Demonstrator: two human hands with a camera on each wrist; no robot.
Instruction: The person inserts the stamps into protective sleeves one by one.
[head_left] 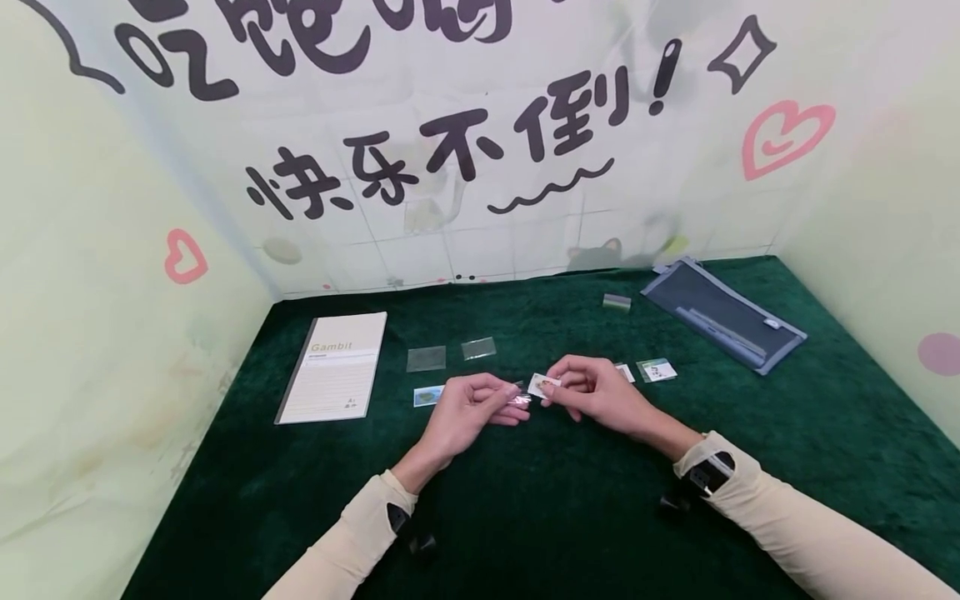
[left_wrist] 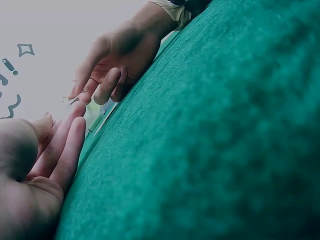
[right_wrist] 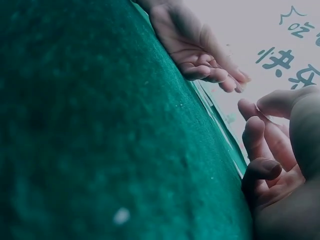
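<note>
The left hand pinches a small shiny clear sleeve between thumb and fingers; the right hand pinches a small picture card, just beside the sleeve toward two o'clock. Whether card and sleeve touch cannot be told. From the hands, a notebook lettered "Gambit" lies at nine o'clock, its finer print too small to read; a zip pouch lies at two. The wall at twelve reads "快乐不倒!". Green cloth stretches toward six, its far edge at the wall. The forearms angle inward from seven and four o'clock, fingertips nearly meeting; the right hand's outer fingers bend.
</note>
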